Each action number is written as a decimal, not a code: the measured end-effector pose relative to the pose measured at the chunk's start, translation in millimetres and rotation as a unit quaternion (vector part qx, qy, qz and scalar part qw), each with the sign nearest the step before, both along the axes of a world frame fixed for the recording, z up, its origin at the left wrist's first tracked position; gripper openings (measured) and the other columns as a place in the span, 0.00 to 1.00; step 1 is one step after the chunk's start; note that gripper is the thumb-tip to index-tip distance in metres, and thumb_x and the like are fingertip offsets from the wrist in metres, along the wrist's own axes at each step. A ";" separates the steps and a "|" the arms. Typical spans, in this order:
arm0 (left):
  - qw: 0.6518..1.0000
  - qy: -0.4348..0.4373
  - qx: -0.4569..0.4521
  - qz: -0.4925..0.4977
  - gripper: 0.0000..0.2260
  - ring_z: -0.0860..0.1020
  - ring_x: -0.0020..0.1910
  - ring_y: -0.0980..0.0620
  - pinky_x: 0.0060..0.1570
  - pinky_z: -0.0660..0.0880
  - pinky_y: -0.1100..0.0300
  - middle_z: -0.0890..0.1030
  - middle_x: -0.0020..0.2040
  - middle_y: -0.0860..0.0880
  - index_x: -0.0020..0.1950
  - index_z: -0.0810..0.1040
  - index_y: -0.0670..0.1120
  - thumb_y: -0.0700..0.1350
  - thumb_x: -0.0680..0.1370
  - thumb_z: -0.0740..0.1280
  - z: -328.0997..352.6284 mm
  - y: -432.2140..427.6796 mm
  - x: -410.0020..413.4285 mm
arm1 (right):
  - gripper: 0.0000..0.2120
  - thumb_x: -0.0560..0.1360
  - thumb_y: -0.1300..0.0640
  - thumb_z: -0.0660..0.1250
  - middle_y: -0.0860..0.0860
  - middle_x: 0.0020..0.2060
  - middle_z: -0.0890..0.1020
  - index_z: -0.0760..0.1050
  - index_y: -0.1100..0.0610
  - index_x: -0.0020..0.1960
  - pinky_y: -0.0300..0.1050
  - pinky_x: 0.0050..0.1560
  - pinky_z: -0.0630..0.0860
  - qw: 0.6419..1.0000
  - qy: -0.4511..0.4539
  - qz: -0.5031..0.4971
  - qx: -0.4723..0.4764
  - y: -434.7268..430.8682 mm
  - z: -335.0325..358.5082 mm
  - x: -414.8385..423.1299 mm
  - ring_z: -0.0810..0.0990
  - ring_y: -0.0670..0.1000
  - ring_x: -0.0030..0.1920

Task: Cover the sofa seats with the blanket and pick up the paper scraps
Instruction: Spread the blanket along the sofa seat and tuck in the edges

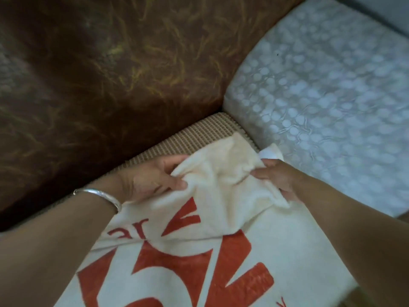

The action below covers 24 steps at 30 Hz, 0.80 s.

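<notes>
A cream blanket (221,229) with large red lettering lies over the sofa seat below me. My left hand (150,176) pinches a fold of its far corner between thumb and fingers. My right hand (278,178) grips the same corner from the right, its fingers curled into the cloth. A small white piece (269,152), perhaps a paper scrap, pokes out just beyond my right fingertips. A strip of the beige waffle-textured seat cover (199,136) shows past the blanket's edge.
The brown patterned sofa backrest (110,74) rises behind the seat. To the right lies a white cushion (321,96) with a round embossed pattern, butting against the seat. I wear a silver bangle (101,196) on my left wrist.
</notes>
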<state>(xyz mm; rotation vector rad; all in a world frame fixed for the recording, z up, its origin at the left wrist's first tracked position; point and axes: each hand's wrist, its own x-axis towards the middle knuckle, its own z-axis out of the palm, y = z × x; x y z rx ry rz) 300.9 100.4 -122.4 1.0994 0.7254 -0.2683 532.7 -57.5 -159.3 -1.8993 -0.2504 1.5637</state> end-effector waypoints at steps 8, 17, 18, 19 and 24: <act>0.827 0.113 0.550 0.036 0.14 0.76 0.58 0.45 0.51 0.64 0.71 0.80 0.56 0.42 0.62 0.76 0.43 0.36 0.76 0.65 -35.8 2.5 48.1 | 0.15 0.81 0.56 0.58 0.65 0.55 0.78 0.74 0.67 0.58 0.45 0.52 0.70 0.913 -0.402 0.026 -0.059 0.1 -23.7 7.2 0.76 0.62 0.58; 0.729 0.217 0.649 -0.026 0.14 0.74 0.57 0.38 0.58 0.70 0.51 0.70 0.62 0.43 0.64 0.75 0.46 0.44 0.79 0.61 -47.9 -5.3 68.7 | 0.19 0.82 0.54 0.53 0.62 0.63 0.74 0.70 0.64 0.65 0.51 0.62 0.70 0.882 -0.424 0.077 -0.193 2.6 -28.9 -1.0 0.72 0.63 0.64; 0.734 0.209 0.646 -0.012 0.14 0.73 0.58 0.39 0.59 0.69 0.51 0.69 0.63 0.42 0.64 0.74 0.44 0.43 0.79 0.61 -51.0 -6.2 69.3 | 0.18 0.82 0.54 0.52 0.62 0.63 0.74 0.70 0.64 0.65 0.52 0.61 0.70 0.877 -0.436 0.066 -0.191 1.7 -29.3 -2.3 0.72 0.63 0.64; 0.746 0.191 0.638 -0.003 0.14 0.73 0.59 0.39 0.61 0.68 0.53 0.69 0.64 0.42 0.64 0.74 0.43 0.42 0.80 0.60 -54.8 -6.5 69.3 | 0.18 0.82 0.54 0.52 0.62 0.63 0.74 0.70 0.64 0.65 0.52 0.61 0.70 0.872 -0.445 0.062 -0.192 1.7 -29.1 -3.4 0.72 0.63 0.64; 0.834 0.113 0.523 -0.136 0.27 0.54 0.76 0.51 0.73 0.50 0.63 0.55 0.77 0.48 0.75 0.60 0.48 0.39 0.78 0.64 -76.4 -15.2 56.7 | 0.15 0.80 0.61 0.54 0.60 0.62 0.74 0.67 0.63 0.65 0.51 0.61 0.69 0.827 -0.494 0.137 -0.229 11.7 -28.7 -14.0 0.72 0.60 0.64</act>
